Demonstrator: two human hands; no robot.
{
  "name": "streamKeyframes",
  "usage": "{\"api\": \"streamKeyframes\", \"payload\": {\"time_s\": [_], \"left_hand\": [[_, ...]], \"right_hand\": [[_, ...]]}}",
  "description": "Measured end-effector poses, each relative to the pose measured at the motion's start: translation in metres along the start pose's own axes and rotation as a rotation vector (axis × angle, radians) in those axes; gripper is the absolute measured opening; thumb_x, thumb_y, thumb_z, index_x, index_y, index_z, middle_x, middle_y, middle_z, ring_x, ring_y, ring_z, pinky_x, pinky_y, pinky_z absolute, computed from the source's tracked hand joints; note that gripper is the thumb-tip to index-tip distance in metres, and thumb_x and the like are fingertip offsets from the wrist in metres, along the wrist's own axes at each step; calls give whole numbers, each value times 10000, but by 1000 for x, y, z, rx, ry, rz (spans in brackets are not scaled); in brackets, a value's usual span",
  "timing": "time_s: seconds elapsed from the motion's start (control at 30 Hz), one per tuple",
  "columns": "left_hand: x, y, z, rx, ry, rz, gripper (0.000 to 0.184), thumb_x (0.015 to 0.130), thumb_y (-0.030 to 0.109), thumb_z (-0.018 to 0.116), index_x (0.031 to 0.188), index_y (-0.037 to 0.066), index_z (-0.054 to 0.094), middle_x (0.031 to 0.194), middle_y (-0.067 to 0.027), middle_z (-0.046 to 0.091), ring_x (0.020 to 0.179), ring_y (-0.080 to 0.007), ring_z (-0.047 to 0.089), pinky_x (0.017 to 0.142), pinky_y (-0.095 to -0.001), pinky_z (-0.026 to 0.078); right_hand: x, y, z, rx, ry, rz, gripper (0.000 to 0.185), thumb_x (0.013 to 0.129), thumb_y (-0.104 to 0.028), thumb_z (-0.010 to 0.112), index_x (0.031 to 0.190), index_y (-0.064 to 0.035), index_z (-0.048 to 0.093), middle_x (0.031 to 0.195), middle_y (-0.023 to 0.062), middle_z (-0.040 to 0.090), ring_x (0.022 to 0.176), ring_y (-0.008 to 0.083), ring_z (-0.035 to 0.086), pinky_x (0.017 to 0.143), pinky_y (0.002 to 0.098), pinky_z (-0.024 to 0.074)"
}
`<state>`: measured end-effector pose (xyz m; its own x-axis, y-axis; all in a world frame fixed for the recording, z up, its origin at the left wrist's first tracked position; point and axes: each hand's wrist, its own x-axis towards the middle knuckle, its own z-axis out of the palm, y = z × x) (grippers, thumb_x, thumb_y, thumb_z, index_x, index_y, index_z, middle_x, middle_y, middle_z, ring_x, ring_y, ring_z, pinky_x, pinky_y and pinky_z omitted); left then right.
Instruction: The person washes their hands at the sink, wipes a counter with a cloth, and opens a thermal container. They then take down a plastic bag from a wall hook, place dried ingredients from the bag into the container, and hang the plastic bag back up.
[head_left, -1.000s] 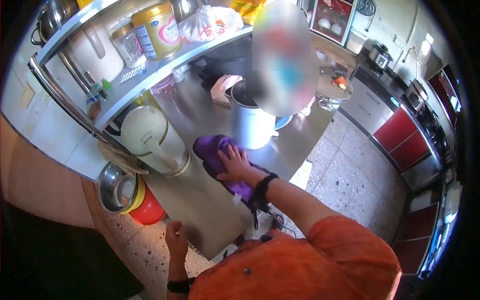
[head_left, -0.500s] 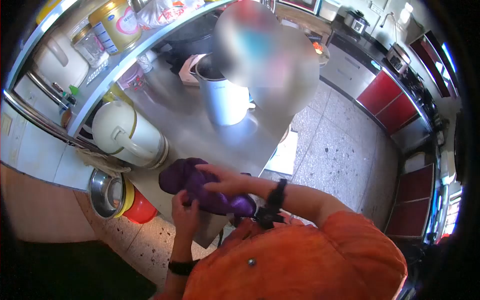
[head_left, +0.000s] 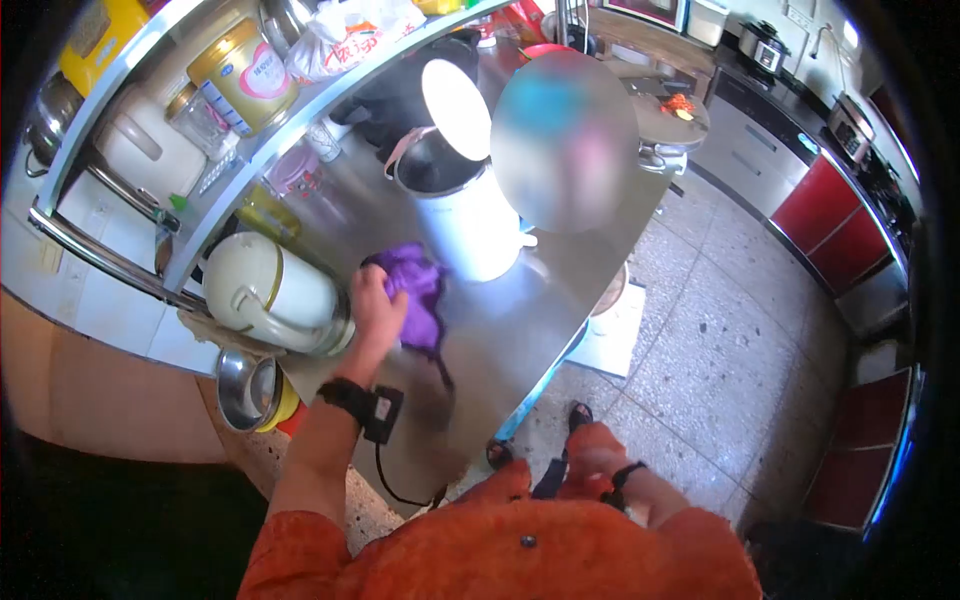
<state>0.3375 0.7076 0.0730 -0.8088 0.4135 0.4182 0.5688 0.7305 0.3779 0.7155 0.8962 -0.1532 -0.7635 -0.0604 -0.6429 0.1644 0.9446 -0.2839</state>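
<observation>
My left hand (head_left: 378,312) grips a shiny purple cloth (head_left: 412,295), its fingers curled over the near-left edge. The crumpled cloth lies on the steel table between a white thermos jug (head_left: 275,290) and a tall white pot (head_left: 465,225). A dark strap or cord trails from its lower end. The pot stands with its lid (head_left: 457,108) raised, showing a dark interior. Low at my right side is my right forearm (head_left: 662,495) with a dark wristband (head_left: 628,472); the fingers there cannot be made out.
The steel table (head_left: 500,350) ends in an edge on the right. A shelf on the left holds a gold can (head_left: 243,75) and a glass jar (head_left: 200,122). Metal basins (head_left: 245,390) sit below the table's left corner. A blurred person (head_left: 565,140) is across the table.
The purple cloth has moved away from my body toward the pot and lies flatter. My left hand went with it; my right hand has let go and dropped to my side.
</observation>
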Motion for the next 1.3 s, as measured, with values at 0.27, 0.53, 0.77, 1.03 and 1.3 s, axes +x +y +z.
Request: {"api": "streamKeyframes", "payload": {"time_s": [0.27, 0.53, 0.77, 1.03, 1.3], "left_hand": [[109, -77, 81, 174, -286, 163, 450, 705, 154, 595, 1122, 66, 452, 1198, -129, 419, 1079, -337, 400, 927, -394, 321], [89, -52, 55, 522, -379, -324, 494, 767, 282, 474, 1218, 102, 387, 1338, -99, 259, 1113, -370, 373, 901, -497, 325], [8, -33, 46, 568, -439, -232, 484, 723, 160, 485, 1179, 16, 408, 1210, -210, 350, 1043, -370, 412, 874, -444, 364], [-112, 43, -18, 425, -431, -103, 488, 622, 122, 599, 1088, 55, 469, 1091, -194, 410, 946, -393, 446, 781, -437, 406], [-157, -24, -77, -193, -423, 81, 346, 652, 105, 546, 998, 110, 535, 1197, -139, 396, 1016, -334, 459, 829, -427, 392]], "right_hand": [[0, -17, 26, 271, -294, 95, 222, 660, -165, 562, 835, -47, 632, 905, 157, 607, 886, 284, 570, 686, 354, 462], [-29, 35, 63, 869, -18, 13, 435, 757, -388, 547, 1095, -114, 526, 1101, 148, 528, 989, 249, 521, 825, 356, 407], [-62, 65, -92, 690, 453, 235, 286, 804, -280, 505, 914, -28, 582, 889, 160, 591, 844, 301, 565, 745, 363, 449], [-42, 23, -357, 805, 1127, -358, 317, 745, -79, 573, 1033, 4, 469, 937, 121, 547, 912, 210, 549, 789, 307, 419], [-9, -34, -476, 599, 830, -442, 605, 681, -248, 690, 1149, 23, 419, 1029, 144, 532, 967, 211, 498, 829, 327, 391]]}}
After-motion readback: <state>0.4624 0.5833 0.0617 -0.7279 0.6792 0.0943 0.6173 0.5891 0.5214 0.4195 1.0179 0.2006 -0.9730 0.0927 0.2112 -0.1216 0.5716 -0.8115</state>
